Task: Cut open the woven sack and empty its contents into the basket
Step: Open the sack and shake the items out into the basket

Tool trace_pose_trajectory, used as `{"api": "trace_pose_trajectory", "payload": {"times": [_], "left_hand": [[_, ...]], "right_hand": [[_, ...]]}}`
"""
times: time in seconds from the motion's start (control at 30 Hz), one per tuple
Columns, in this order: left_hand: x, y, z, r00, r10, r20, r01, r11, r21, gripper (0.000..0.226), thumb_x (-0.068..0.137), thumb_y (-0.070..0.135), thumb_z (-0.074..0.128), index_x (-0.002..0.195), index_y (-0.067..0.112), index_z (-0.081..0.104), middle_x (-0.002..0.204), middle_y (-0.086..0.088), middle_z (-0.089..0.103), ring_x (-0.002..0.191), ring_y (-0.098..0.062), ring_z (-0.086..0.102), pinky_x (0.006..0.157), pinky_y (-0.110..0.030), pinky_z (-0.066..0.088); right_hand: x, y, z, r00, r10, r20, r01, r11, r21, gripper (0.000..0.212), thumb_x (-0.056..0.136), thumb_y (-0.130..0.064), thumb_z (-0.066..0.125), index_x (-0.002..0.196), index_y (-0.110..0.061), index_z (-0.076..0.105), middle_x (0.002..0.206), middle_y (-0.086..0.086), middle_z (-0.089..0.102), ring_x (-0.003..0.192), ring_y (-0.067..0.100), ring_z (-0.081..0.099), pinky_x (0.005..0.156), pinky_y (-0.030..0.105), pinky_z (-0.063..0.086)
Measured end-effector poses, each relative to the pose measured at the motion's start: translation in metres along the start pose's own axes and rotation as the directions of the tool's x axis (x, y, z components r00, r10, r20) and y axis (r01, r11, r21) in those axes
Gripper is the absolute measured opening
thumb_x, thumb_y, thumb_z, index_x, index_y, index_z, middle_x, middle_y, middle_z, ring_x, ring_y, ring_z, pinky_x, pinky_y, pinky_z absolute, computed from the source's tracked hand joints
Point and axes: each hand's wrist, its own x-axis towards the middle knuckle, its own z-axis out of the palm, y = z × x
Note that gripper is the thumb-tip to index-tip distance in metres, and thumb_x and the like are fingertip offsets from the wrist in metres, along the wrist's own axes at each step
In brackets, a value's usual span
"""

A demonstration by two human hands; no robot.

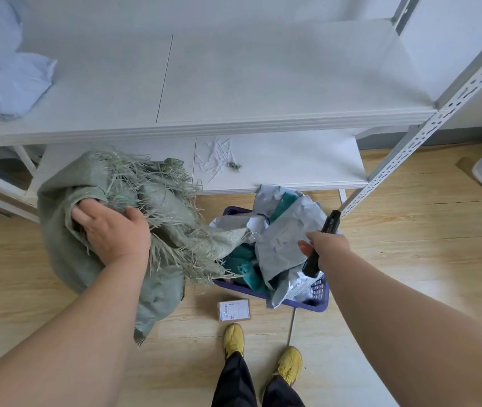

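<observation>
Wood-look floor (pixel 410 259), white shelving unit (pixel 263 118) up top. Left hand (pixel 113 230) clutching frayed green woven sack (pixel 157 224), centre-left, mouth tipped over purple basket (pixel 319 292) heaped with grey mailer bags (pixel 284 239). Right hand (pixel 326 245) closed around black utility knife (pixel 320 245).
</observation>
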Motion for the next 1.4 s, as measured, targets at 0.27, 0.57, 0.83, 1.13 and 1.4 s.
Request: {"api": "trace_pose_trajectory", "payload": {"times": [0.27, 0.57, 0.83, 1.13, 1.4], "left_hand": [[-0.005, -0.025, -0.008, 1.0, -0.025, 0.018, 0.026, 0.999, -0.019, 0.054, 0.089, 0.015, 0.061, 0.131, -0.006, 0.034, 0.145, -0.024, 0.031, 0.117, -0.045, 0.049, 0.098, -0.05, 0.04], [0.034, -0.025, 0.0, 0.997, 0.004, 0.078, 0.002, 0.997, -0.073, 0.054, 0.09, 0.017, 0.059, 0.133, -0.003, 0.034, 0.147, -0.02, 0.029, 0.123, -0.041, 0.046, 0.1, -0.047, 0.039], [0.136, -0.125, -0.051, 0.999, 0.017, 0.045, -0.022, 0.995, 0.102, 0.06, 0.089, 0.019, 0.059, 0.137, -0.004, 0.03, 0.148, -0.022, 0.027, 0.121, -0.044, 0.047, 0.101, -0.05, 0.04], [0.188, -0.159, -0.08, 0.992, 0.079, 0.095, -0.092, 0.986, 0.142, 0.051, 0.091, 0.022, 0.058, 0.132, 0.002, 0.035, 0.138, -0.02, 0.036, 0.116, -0.042, 0.051, 0.094, -0.05, 0.045], [0.167, -0.184, -0.056, 0.979, 0.106, 0.171, -0.127, 0.986, 0.112, 0.046, 0.088, 0.019, 0.06, 0.123, -0.003, 0.041, 0.133, -0.022, 0.041, 0.112, -0.041, 0.05, 0.093, -0.045, 0.041]], "right_hand": [[-0.023, 0.029, 0.029, 0.954, -0.099, 0.284, 0.144, 0.979, -0.143, 0.021, 0.085, -0.003, 0.07, 0.105, -0.007, 0.064, 0.085, 0.015, 0.069, 0.067, 0.023, 0.069, 0.058, 0.028, 0.057], [-0.066, 0.054, 0.062, 0.919, -0.085, 0.386, 0.197, 0.945, -0.262, 0.025, 0.086, -0.002, 0.068, 0.11, -0.007, 0.063, 0.094, 0.014, 0.065, 0.069, 0.021, 0.064, 0.06, 0.028, 0.055], [-0.096, 0.122, 0.146, 0.956, 0.015, 0.294, 0.077, 0.951, -0.298, 0.028, 0.085, -0.002, 0.07, 0.112, -0.006, 0.063, 0.098, 0.019, 0.063, 0.073, 0.028, 0.062, 0.07, 0.037, 0.058], [-0.147, 0.135, 0.228, 0.93, -0.015, 0.368, 0.117, 0.96, -0.256, 0.027, 0.088, 0.0, 0.067, 0.114, -0.005, 0.061, 0.084, 0.012, 0.06, 0.064, 0.022, 0.057, 0.049, 0.025, 0.053], [-0.152, 0.139, 0.245, 0.92, -0.006, 0.391, 0.125, 0.952, -0.28, 0.029, 0.088, 0.0, 0.065, 0.116, -0.005, 0.06, 0.094, 0.016, 0.059, 0.072, 0.024, 0.057, 0.055, 0.028, 0.051]]}}
